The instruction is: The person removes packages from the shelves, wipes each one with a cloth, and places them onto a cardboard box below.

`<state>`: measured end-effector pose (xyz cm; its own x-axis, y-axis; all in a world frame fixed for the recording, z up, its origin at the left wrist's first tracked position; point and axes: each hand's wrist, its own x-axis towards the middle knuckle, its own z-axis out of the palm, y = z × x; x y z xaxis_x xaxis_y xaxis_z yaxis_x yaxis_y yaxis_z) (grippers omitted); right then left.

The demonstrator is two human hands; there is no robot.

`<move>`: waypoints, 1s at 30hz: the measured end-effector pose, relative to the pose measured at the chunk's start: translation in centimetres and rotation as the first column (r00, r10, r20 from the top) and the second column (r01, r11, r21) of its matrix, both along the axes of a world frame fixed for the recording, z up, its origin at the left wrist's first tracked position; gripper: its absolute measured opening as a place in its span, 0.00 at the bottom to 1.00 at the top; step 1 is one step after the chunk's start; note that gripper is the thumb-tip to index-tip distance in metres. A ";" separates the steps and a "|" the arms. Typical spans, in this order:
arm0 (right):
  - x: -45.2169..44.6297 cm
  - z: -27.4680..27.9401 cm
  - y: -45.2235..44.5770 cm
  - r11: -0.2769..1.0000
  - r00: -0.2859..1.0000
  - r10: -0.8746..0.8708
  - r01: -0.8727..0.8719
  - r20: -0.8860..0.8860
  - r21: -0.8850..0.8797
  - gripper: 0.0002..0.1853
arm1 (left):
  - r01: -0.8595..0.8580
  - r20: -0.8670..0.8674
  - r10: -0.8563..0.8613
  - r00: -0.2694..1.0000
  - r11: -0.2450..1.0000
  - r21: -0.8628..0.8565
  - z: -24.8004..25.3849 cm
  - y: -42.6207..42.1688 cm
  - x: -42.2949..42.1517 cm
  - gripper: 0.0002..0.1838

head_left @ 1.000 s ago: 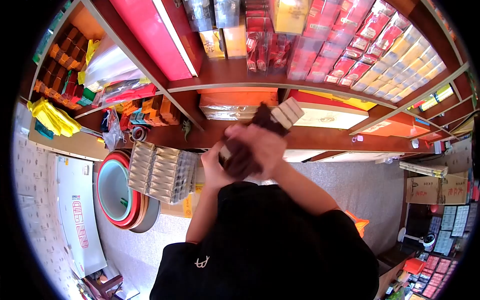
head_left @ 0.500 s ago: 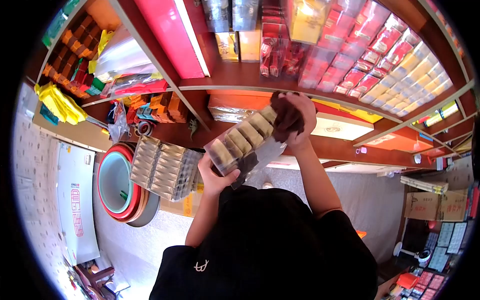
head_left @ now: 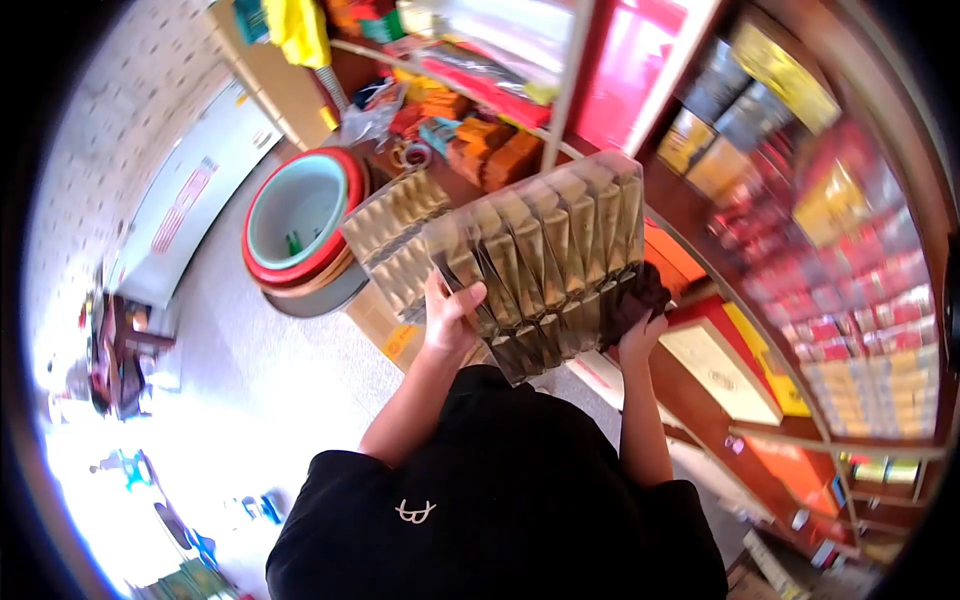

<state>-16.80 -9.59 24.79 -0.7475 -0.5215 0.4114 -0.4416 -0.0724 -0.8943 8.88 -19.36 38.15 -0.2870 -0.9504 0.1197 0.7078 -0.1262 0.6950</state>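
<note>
A clear plastic box (head_left: 545, 255) with rows of gold-coloured packets is held up in front of my chest. My left hand (head_left: 452, 318) grips its lower left corner, thumb on the near face. At its right end my right hand (head_left: 640, 335) clasps a dark brown cloth (head_left: 640, 298) that presses against the box. Behind and left of the held box, a similar stack of gold packets (head_left: 400, 240) rests by a cardboard box (head_left: 385, 325).
Nested round tubs (head_left: 300, 215), pale blue inside red, stand at the left. A long white box (head_left: 190, 195) leans by the wall. Shelves with red and yellow packages (head_left: 850, 290) fill the right side; orange packets (head_left: 490, 150) lie on a shelf ahead.
The view has swung to the left. The held box has been turned and raised, its broad face now showing. My right hand with the cloth has moved from its upper end to its lower right side.
</note>
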 end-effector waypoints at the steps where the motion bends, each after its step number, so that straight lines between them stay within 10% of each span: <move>1: 0.4 -0.9 -0.4 0.999 0.999 0.023 -0.023 -0.026 0.025 0.19 | -0.008 -0.006 0.008 1.000 0.999 0.053 0.5 -0.5 1.2 0.30; 8: 8.8 2.8 -7.6 0.940 0.755 0.308 -0.337 0.579 -0.061 0.21 | -0.309 0.085 0.297 0.951 0.908 0.281 -3.0 -8.8 10.0 0.19; 11: 11.6 4.7 -11.4 0.908 0.900 0.358 -0.398 0.250 0.134 0.23 | -0.501 0.227 0.469 0.853 0.859 0.109 -4.6 -12.5 12.7 0.12; 16: 13.1 -0.4 -17.8 0.812 0.905 0.309 -0.410 0.291 0.416 0.29 | -0.543 0.393 0.463 0.794 0.831 0.118 -11.9 -18.4 16.8 0.13; 25: 12.6 -2.1 -19.5 0.846 0.931 0.344 -0.362 0.117 0.391 0.21 | -0.539 0.487 0.444 0.752 0.840 0.067 -17.8 -20.1 17.2 0.19; 26: 12.2 -1.6 -19.1 0.877 0.937 0.333 -0.348 0.105 0.331 0.20 | -0.590 0.627 0.467 0.623 0.808 -0.016 -17.3 -20.1 17.2 0.18; 28: 11.4 -0.5 -18.3 0.891 0.913 0.359 -0.397 0.196 0.220 0.18 | -0.560 0.633 0.715 -0.298 0.406 -0.722 -16.4 -19.9 16.1 0.18; 29: 11.2 0.6 -17.9 0.892 0.873 0.401 -0.441 0.278 0.099 0.17 | -0.554 0.631 0.720 -0.290 0.411 -0.724 -13.9 -19.1 14.9 0.18; 30: 11.3 2.6 -17.4 0.897 0.877 0.390 -0.430 0.279 0.099 0.17 | -0.490 0.627 0.779 0.033 0.559 -0.669 -10.2 -17.5 13.2 0.20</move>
